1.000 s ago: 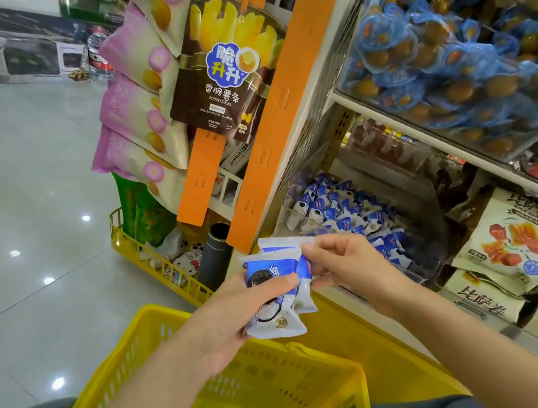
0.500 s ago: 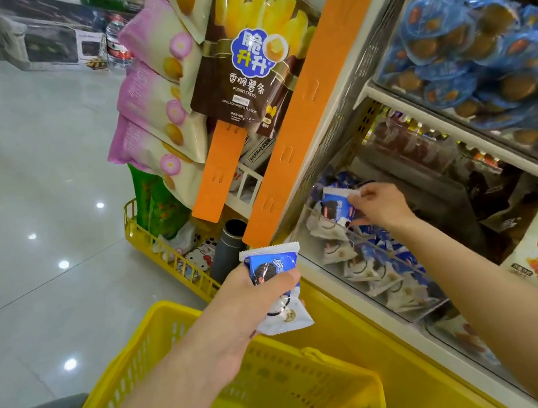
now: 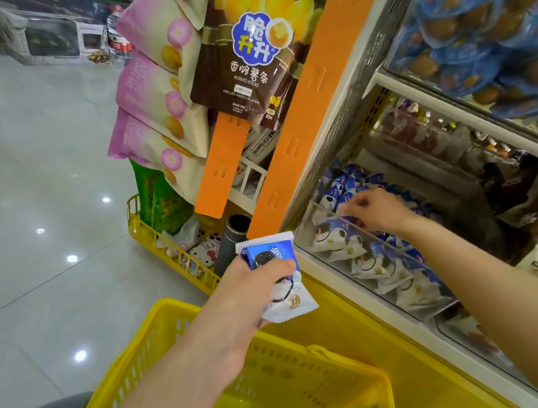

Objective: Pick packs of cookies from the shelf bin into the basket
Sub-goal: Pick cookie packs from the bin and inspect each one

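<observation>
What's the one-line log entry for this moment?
left hand grips cookie packs, count unclear, over basket | right hand in shelf bin among loose packs, hold unclear

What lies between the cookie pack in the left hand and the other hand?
In the head view, the bin's clear front wall and a few cookie packs lying behind it separate the held pack from the right hand.

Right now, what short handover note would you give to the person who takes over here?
Left hand grips stacked cookie packs above the yellow basket. Right hand is down in the shelf bin, fingers on the loose packs; a firm grip is not clear. Done: some packs taken out. Left: drop them into the basket, where none shows yet.
</observation>
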The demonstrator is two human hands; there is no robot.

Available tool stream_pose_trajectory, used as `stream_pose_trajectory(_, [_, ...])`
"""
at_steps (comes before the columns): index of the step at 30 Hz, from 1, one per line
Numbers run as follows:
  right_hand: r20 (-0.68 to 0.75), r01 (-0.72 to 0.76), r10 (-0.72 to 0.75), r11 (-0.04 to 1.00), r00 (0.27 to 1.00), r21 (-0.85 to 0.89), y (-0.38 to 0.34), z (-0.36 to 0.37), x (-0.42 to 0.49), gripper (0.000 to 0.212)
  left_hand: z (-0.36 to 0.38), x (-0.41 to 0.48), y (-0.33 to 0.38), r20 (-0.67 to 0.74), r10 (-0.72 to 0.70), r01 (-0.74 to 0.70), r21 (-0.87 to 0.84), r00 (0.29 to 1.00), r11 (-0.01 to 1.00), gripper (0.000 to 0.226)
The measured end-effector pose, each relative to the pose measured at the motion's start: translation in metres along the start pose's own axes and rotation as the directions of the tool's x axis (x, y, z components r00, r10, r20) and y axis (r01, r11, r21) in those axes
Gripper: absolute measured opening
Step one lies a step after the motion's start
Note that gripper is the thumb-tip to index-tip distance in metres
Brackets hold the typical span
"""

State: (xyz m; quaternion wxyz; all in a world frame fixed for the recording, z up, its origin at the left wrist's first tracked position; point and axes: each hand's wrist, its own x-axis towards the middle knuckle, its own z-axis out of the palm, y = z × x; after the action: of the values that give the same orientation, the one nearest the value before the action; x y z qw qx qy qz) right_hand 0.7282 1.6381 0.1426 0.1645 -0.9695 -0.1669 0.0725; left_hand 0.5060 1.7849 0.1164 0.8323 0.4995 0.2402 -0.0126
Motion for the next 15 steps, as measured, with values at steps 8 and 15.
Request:
stream_pose_trajectory(8, [-0.213,0.341,-0.277,0.858,0.937,0.385,-0.042,-0.001,-0.081,0.028,0.003,0.001,-0.012,0.049,0.001,-0.004,0.057,0.999,0.998,0.011])
stream_pose_trajectory(15, [0.053,0.178,-0.303,0.682,0.952,0.709,-0.04,0.054,-0.131,0.015,0.006,-0.003,-0.033,0.093,0.14,-0.16,0.267,0.986,0.95,0.017])
